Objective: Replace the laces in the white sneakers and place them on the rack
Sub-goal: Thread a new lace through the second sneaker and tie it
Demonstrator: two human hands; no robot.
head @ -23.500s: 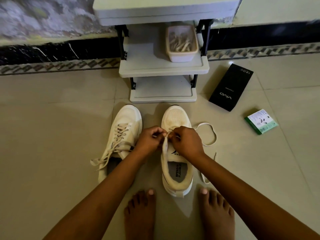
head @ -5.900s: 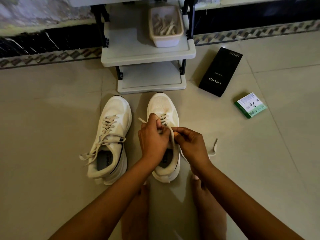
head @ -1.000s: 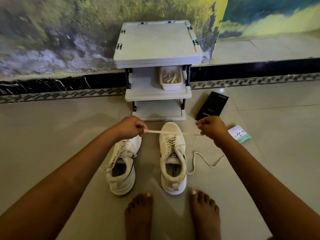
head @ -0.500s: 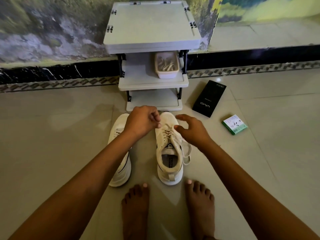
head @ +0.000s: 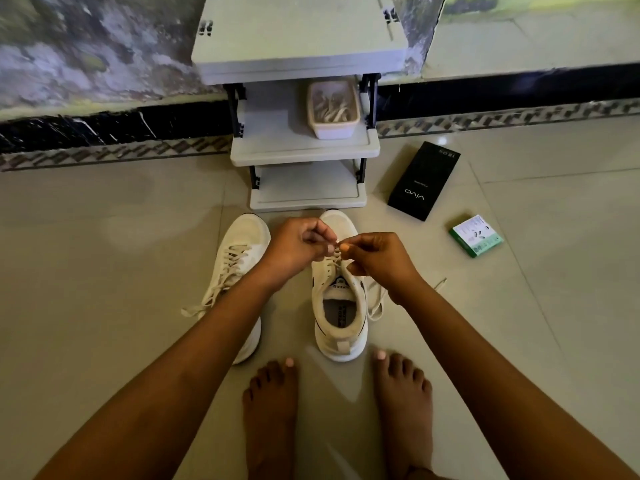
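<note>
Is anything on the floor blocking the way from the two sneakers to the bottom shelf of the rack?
Nothing visible. The sneakers sit right before the rack, bare tile between. The black box lies off to the right.

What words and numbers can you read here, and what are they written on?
"vivo": on the black box lying on the floor, upside down from this view.
Small print at the black box's far end: looks like numbers, too blurred to read.
"SPEED": seemingly on the tongue label of the right sneaker, partly hidden.
Insole print inside the right sneaker: too blurred to read.
Green and white box: print too small to read.
</note>
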